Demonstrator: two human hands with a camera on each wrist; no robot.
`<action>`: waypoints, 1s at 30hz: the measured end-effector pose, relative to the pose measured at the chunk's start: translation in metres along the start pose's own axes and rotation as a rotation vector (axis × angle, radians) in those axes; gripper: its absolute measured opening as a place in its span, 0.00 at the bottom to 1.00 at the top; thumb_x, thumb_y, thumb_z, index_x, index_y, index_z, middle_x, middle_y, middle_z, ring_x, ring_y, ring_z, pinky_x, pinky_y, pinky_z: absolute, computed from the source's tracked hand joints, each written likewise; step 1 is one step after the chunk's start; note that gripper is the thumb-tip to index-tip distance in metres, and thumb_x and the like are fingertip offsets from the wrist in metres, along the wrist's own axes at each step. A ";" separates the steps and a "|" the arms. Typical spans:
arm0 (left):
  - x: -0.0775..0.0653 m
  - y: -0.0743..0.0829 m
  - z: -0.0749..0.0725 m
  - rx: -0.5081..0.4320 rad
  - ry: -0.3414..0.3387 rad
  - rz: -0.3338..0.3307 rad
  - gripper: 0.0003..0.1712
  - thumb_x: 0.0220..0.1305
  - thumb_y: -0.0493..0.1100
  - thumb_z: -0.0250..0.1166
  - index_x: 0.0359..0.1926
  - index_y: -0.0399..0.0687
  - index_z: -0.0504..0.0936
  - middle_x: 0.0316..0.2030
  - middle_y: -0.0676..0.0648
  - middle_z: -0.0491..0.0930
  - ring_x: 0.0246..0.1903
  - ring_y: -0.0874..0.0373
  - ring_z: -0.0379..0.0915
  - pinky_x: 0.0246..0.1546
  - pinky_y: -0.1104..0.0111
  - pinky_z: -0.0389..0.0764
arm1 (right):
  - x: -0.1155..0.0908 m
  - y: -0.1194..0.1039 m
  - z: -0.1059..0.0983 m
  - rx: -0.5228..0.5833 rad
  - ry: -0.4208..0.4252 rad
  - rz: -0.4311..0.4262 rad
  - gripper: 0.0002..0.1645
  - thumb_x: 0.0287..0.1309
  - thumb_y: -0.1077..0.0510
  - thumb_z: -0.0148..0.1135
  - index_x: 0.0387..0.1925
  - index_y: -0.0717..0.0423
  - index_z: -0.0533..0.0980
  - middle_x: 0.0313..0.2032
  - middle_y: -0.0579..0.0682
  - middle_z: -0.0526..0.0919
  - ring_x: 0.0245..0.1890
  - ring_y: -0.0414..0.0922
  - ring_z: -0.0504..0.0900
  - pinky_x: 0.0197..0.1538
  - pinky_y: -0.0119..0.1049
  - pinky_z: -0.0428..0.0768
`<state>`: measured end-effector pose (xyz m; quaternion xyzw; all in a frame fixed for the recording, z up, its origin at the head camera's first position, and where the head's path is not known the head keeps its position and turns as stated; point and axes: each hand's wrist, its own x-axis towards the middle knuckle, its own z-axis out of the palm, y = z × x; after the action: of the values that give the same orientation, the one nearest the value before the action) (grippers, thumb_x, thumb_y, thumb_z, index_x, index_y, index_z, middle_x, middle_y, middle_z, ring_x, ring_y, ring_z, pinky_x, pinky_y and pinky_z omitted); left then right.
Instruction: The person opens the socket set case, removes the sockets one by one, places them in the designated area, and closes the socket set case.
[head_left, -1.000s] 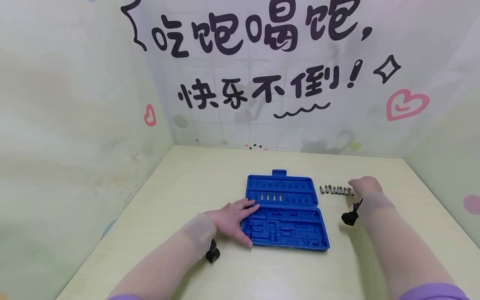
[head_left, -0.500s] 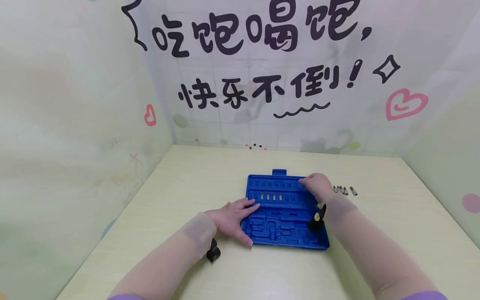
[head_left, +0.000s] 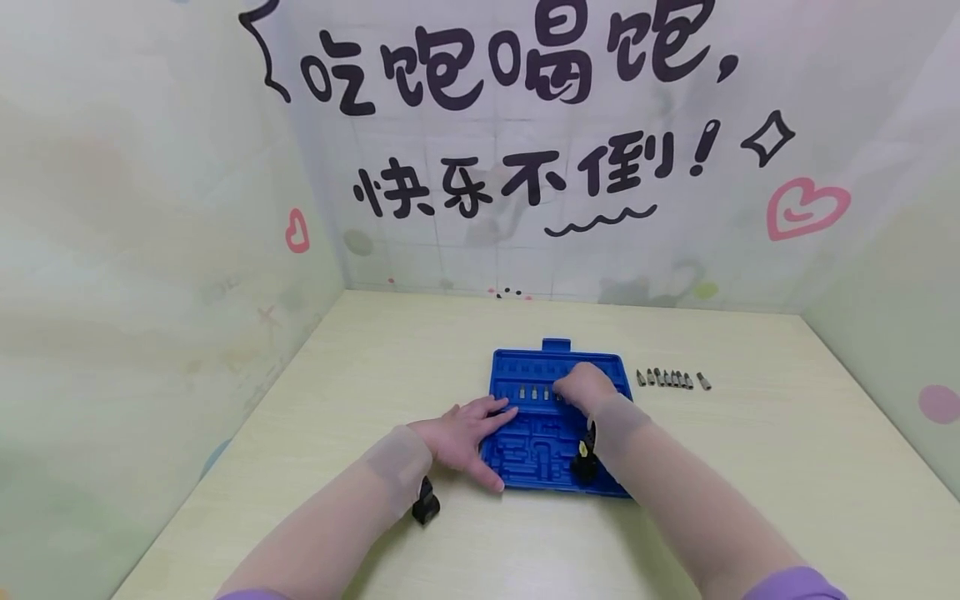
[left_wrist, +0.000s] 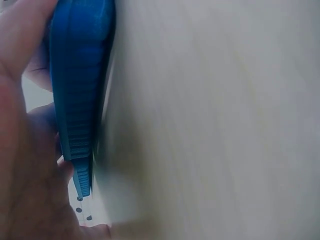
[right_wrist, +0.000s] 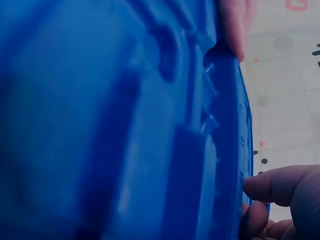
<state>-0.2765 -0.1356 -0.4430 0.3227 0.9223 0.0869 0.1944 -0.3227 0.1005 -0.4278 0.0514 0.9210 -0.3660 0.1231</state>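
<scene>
A blue plastic bit case (head_left: 536, 454) lies unfolded on the table, its tabbed half toward the wall. My left hand (head_left: 461, 437) rests on its left edge with spread fingers; the left wrist view shows the case's ribbed side (left_wrist: 77, 100) beside that hand. My right hand (head_left: 588, 387) reaches over the far half, thumb and finger pinching at the rightmost screwdriver bit (head_left: 558, 397) of a short row. The other screwdriver bits (head_left: 535, 392) of this row sit in their slots. In the right wrist view, the right hand's fingertips (right_wrist: 256, 186) are at the far half, the bit hidden.
Several loose screwdriver bits (head_left: 666, 378) lie in a row right of the case, with one bit (head_left: 703, 381) slightly apart. Behind the table (head_left: 405, 333) stands a printed wall covering (head_left: 465, 258); side walls flank it.
My right hand has moved left from the loose bits, across the case's far half, to the row of bits in it. The left hand has stayed in place.
</scene>
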 end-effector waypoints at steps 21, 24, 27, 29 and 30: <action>0.001 0.000 -0.001 -0.002 -0.008 0.003 0.65 0.44 0.76 0.67 0.77 0.63 0.44 0.76 0.55 0.39 0.74 0.54 0.31 0.68 0.44 0.44 | 0.004 0.000 0.003 0.090 0.006 0.112 0.33 0.64 0.50 0.59 0.63 0.67 0.67 0.59 0.64 0.74 0.56 0.59 0.75 0.56 0.56 0.74; 0.000 0.000 -0.002 0.002 -0.009 0.001 0.65 0.44 0.76 0.66 0.77 0.64 0.43 0.76 0.55 0.38 0.74 0.54 0.31 0.69 0.44 0.43 | 0.006 0.003 0.002 0.145 -0.005 0.096 0.33 0.62 0.51 0.61 0.63 0.67 0.67 0.59 0.64 0.73 0.57 0.59 0.74 0.56 0.56 0.73; -0.001 0.000 -0.002 0.003 -0.008 0.003 0.65 0.44 0.76 0.66 0.77 0.63 0.43 0.76 0.55 0.38 0.74 0.54 0.31 0.68 0.44 0.43 | 0.010 0.007 0.000 0.172 -0.022 0.063 0.30 0.60 0.55 0.62 0.60 0.68 0.70 0.58 0.64 0.74 0.57 0.59 0.73 0.57 0.55 0.73; -0.001 0.001 -0.003 -0.004 -0.006 0.006 0.65 0.44 0.76 0.66 0.77 0.63 0.44 0.76 0.55 0.38 0.74 0.53 0.32 0.68 0.43 0.44 | 0.012 0.008 -0.001 0.169 -0.027 0.047 0.22 0.59 0.56 0.63 0.51 0.65 0.75 0.52 0.60 0.77 0.51 0.56 0.76 0.54 0.52 0.75; -0.001 0.001 -0.003 -0.005 -0.007 0.007 0.65 0.44 0.76 0.66 0.77 0.62 0.44 0.76 0.54 0.39 0.74 0.53 0.32 0.68 0.43 0.44 | 0.012 0.009 -0.001 0.169 -0.028 0.039 0.16 0.59 0.56 0.63 0.44 0.64 0.77 0.47 0.57 0.77 0.47 0.53 0.76 0.51 0.50 0.76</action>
<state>-0.2763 -0.1357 -0.4400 0.3258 0.9202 0.0887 0.1979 -0.3329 0.1081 -0.4365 0.0746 0.8839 -0.4405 0.1383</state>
